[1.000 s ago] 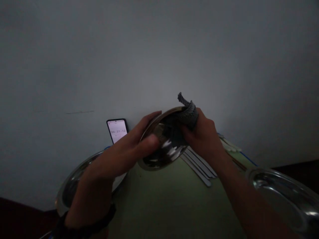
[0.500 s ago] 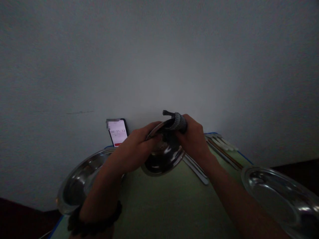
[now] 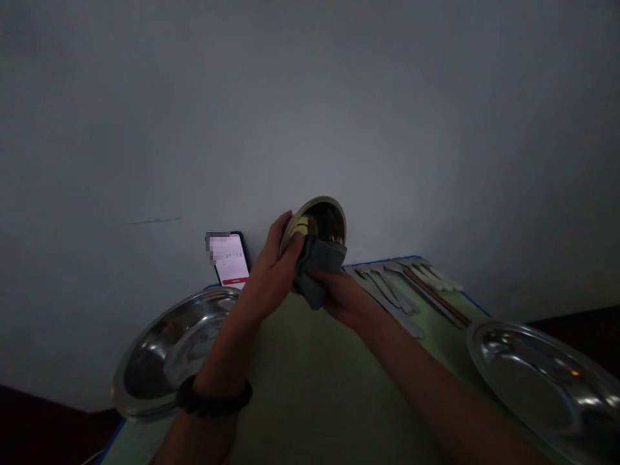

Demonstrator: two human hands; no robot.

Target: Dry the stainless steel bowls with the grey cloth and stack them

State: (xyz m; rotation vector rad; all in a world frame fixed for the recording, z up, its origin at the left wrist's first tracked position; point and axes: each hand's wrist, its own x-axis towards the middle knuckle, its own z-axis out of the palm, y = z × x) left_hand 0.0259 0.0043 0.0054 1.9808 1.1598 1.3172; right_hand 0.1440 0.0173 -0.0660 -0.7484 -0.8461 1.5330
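Observation:
A small shiny metal bowl is held up above the table, tilted so that its inside faces me. My left hand grips its left rim, with the thumb over the edge. My right hand is closed on a grey cloth, which lies against the near rim of the bowl. The cloth covers the lower part of the bowl and some of my right fingers. A dark band circles my left wrist.
A large metal basin stands at the left and an oval metal tray at the right. Several utensils, among them brown chopsticks and white spoons, lie on the green table. A phone leans against the wall.
The bowl has turned from underside down to opening toward me. My right hand and the cloth have moved from the bowl's upper right down to its near rim.

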